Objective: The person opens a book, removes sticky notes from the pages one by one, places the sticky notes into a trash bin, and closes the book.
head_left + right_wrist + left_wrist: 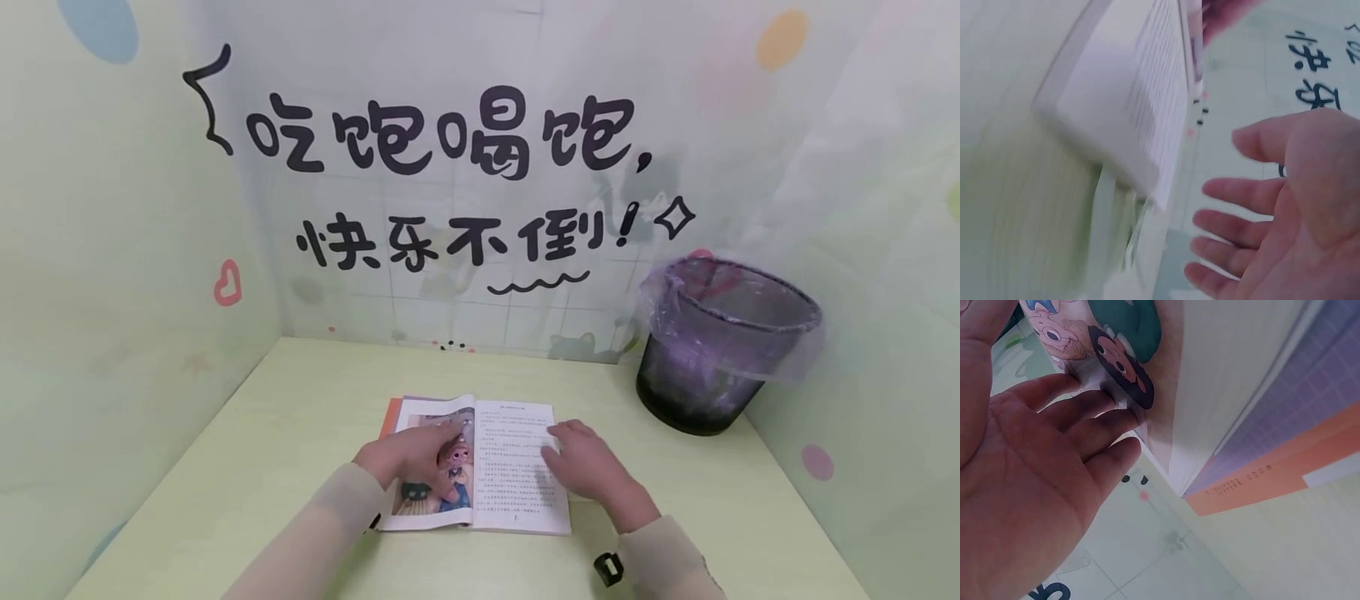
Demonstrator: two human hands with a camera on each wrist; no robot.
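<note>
An open book (517,492) lies on the table, with a colour illustration on its left page and printed text on its right page. My left hand (412,454) rests over the illustration, thumb and fingers spread across it. In the left wrist view the fingers of that left hand (1041,469) are relaxed, with the tips at the page surface. By the outer edge of the text page is my right hand (588,467). The right wrist view has the right hand (1285,212) with fingers apart and nothing in them, beside the book's page edges (1085,137). An orange and purple cover (1241,487) shows beneath the left page.
A dark bin (697,392) lined with a thin purple plastic bag stands at the back right, against the wall. The pale table (315,375) is enclosed by printed walls (480,50) at the back and both sides. A small black item (608,569) shows beside the right sleeve.
</note>
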